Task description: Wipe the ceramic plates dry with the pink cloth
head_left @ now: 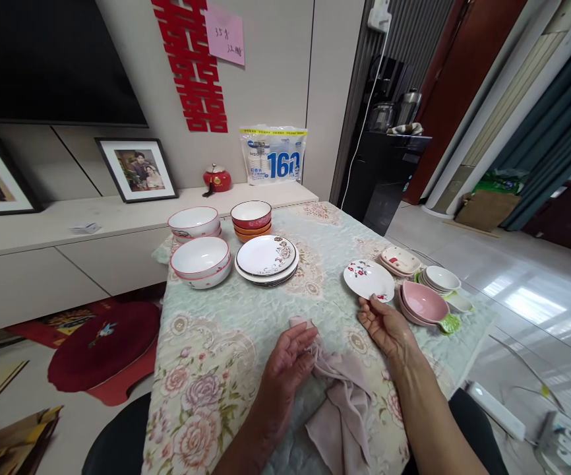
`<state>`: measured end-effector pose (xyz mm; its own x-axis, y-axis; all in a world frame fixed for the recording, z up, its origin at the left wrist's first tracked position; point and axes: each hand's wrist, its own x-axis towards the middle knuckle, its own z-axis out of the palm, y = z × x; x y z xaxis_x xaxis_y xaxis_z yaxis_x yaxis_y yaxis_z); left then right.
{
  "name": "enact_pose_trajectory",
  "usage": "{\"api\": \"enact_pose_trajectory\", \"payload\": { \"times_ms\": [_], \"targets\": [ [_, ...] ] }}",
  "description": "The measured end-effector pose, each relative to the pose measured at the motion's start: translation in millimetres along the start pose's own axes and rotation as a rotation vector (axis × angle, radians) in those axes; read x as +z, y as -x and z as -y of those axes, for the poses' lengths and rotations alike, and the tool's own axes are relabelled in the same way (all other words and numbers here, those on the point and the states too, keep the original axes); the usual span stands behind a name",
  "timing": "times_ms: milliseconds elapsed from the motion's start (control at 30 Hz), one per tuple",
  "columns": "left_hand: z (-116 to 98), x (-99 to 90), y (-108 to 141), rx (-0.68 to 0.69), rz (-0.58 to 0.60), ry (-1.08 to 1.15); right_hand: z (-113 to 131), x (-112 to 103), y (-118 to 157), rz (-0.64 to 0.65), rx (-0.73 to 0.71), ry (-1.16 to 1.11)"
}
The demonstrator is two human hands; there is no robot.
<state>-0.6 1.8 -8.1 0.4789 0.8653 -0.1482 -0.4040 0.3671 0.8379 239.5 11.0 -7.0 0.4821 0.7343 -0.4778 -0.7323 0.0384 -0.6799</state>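
Note:
My right hand (383, 323) grips the near edge of a small white plate with red flowers (367, 280), thumb on top and fingers beneath. Over the table's middle, my left hand (290, 356) is palm up with its fingers curled around part of a pinkish-grey cloth (342, 396), which trails toward the front edge. Beyond my hands stand a stack of larger plates (266, 256), white red-rimmed bowls (200, 257) and a stack of red and orange bowls (250, 216). Right of the small plate are pink bowls (424, 303), rectangular dishes (400, 260) and small white bowls (442, 278).
A flowered cloth covers the table (201, 349). Behind it, a low cabinet (58, 227) holds a framed photo (137, 170), a red jar (217, 179) and a plastic package (274, 157). A red stool (105, 343) is at the left.

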Motion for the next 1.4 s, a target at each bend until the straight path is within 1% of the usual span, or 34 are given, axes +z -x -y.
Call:
{"api": "enact_pose_trajectory", "payload": {
  "times_ms": [267,467,767,867,933,1000,1067,1133,1200,1300,1400],
  "targets": [
    [2,-0.6,-1,0.006,0.018,-0.027,0,-1,-3,-0.017,-0.005,0.010],
    [2,-0.6,0,0.002,-0.003,-0.023,2,0,-2,-0.011,0.017,-0.001],
    [4,-0.9,-1,0.004,-0.020,-0.003,8,-5,-4,0.070,0.064,0.000],
    [6,-1.5,-3,0.001,-0.031,0.008,3,-5,-1,0.123,0.064,0.043],
    [6,-1.5,-5,0.009,-0.038,0.007,-3,-1,3,0.168,0.058,0.090],
    [5,-0.9,-6,0.025,-0.050,0.004,-9,10,6,0.221,0.036,0.182],
    [3,0.3,-7,0.029,-0.089,0.025,-14,28,9,0.281,-0.012,0.323],
    [0,1.8,-7,0.016,-0.114,0.044,-18,52,9,0.338,-0.106,0.524],
    [-4,2.8,-7,-0.011,-0.143,0.055,-21,80,4,0.368,-0.256,0.791],
    [-8,2.2,-9,-0.059,-0.167,0.083,-26,119,-15,0.346,-0.326,0.954],
    [-10,0.1,-12,-0.086,-0.170,0.134,-29,150,-38,0.266,-0.407,1.162]
  ]
}}
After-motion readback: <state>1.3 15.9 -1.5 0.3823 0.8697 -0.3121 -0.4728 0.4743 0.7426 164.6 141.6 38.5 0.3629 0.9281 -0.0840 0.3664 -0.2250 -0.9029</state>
